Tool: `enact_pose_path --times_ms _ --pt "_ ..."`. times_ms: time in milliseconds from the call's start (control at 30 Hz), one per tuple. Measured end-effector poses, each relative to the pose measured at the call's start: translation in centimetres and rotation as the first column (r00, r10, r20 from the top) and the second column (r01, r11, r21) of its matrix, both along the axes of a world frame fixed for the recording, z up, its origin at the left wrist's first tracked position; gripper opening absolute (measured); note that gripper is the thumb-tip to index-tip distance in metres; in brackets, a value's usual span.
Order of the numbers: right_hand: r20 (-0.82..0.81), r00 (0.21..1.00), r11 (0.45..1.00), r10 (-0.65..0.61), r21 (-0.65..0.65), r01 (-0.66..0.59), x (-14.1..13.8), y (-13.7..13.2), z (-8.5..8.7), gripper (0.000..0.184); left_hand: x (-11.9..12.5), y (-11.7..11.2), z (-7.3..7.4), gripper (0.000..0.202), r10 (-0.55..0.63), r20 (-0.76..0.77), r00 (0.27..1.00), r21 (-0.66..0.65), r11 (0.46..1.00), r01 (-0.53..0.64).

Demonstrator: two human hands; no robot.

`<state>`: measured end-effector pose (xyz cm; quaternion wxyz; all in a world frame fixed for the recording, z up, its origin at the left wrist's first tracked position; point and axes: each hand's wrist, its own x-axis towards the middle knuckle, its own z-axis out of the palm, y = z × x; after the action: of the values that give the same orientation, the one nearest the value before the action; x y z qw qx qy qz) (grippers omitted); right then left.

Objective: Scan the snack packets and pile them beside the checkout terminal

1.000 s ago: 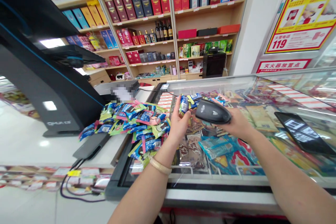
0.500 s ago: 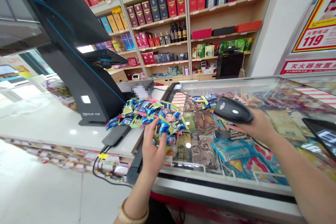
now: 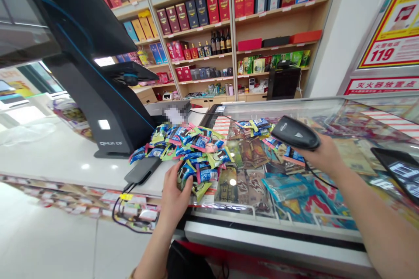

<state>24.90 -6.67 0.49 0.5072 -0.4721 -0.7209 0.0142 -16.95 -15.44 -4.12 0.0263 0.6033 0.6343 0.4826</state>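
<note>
My left hand (image 3: 175, 189) is at the near edge of a heap of small snack packets (image 3: 196, 139) in blue, green and pink wrappers. Its thumb and fingers curl round one blue-and-green snack packet (image 3: 185, 171), partly hidden by the hand. In my right hand (image 3: 324, 157) is a black barcode scanner (image 3: 296, 133), held above the glass counter top with its head toward the left. Beneath and left of the scanner lie more packets of the same kind (image 3: 260, 126), some partly covered by it.
A black point-of-sale terminal (image 3: 111, 109) stands on the white counter (image 3: 65, 152) at left. By its base lies a dark grey box with cables (image 3: 142, 172). A phone (image 3: 397, 170) rests on the glass at right. Bagged goods show under the glass; shelves of boxes (image 3: 196, 11) stand behind.
My left hand has moved left and toward me, down the near side of the heap. The scanner has shifted slightly right, showing more of the packets beneath it. The view has shifted a little.
</note>
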Motion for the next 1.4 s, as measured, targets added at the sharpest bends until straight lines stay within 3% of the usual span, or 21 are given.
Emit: enact_pose_path --times_ms 67,167,233,300,400,467,600,767,967,1133,1200,1267,1300,1333,1400 --pt "-0.017 1.000 0.999 -0.020 0.025 0.021 0.2 0.2 -0.2 0.018 0.3 -0.3 0.6 0.047 0.033 -0.024 0.999 0.071 0.997 -0.032" --pt "-0.039 0.999 0.999 -0.027 0.046 0.029 0.2 0.3 -0.4 0.021 2.0 -0.5 2.8 0.044 0.070 -0.038 0.997 0.210 0.976 -0.061" --pt "-0.056 0.998 0.998 -0.037 0.051 0.040 0.3 0.4 -0.5 0.021 4.5 0.1 4.8 0.042 -0.005 -0.011 1.000 0.260 0.966 0.008" --pt "-0.074 0.995 0.996 -0.062 0.052 0.066 0.4 0.5 -0.7 0.022 8.0 1.9 6.7 0.041 -0.176 0.043 0.983 0.234 0.959 0.162" --pt "-0.094 0.990 0.992 -0.109 0.050 0.114 0.6 0.7 -0.8 0.025 14.1 6.6 8.7 0.045 -0.439 0.172 0.882 0.154 0.896 0.416" --pt "-0.114 0.985 0.990 -0.129 0.041 0.134 0.6 0.9 -0.8 0.027 17.8 10.4 9.2 0.051 -0.480 0.173 0.860 0.046 0.876 0.480" --pt "-0.143 0.984 0.993 -0.108 0.035 0.114 0.5 1.0 -0.5 0.032 22.5 17.2 9.1 0.064 -0.382 0.008 0.924 -0.266 0.890 0.370" --pt "-0.150 0.980 0.990 -0.130 0.030 0.136 0.2 1.1 -0.5 0.031 23.6 21.6 7.8 0.061 -0.243 -0.261 0.934 -0.483 0.871 0.092" --pt "-0.173 0.981 0.995 -0.089 0.036 0.097 -0.2 1.1 -0.3 0.042 23.1 21.1 6.2 0.045 -0.236 -0.283 0.930 -0.450 0.889 0.089" --pt "-0.152 0.985 0.996 -0.079 0.034 0.086 -0.3 0.9 -0.2 0.041 23.3 18.9 6.4 0.031 -0.259 -0.211 0.943 -0.380 0.910 0.165" --pt "-0.143 0.987 0.996 -0.079 0.035 0.084 -0.3 0.8 -0.2 0.037 23.2 17.9 6.6 0.024 -0.267 -0.120 0.956 -0.335 0.918 0.215" --pt "-0.138 0.988 0.996 -0.072 0.044 0.079 -0.3 0.7 -0.1 0.035 23.0 16.7 6.7 0.021 -0.283 0.127 0.951 -0.233 0.923 0.305" --pt "-0.137 0.988 0.996 -0.065 0.056 0.073 -0.3 0.6 -0.1 0.035 22.7 16.0 6.7 0.023 -0.304 0.304 0.903 -0.164 0.917 0.364" --pt "-0.136 0.989 0.995 -0.055 0.074 0.065 -0.3 0.6 0.0 0.035 22.4 15.2 6.7 0.026 -0.331 0.488 0.808 -0.090 0.901 0.423" --pt "-0.136 0.990 0.992 -0.034 0.115 0.049 -0.4 0.5 0.1 0.035 21.5 13.6 6.7 0.034 -0.355 0.761 0.543 0.027 0.853 0.521"
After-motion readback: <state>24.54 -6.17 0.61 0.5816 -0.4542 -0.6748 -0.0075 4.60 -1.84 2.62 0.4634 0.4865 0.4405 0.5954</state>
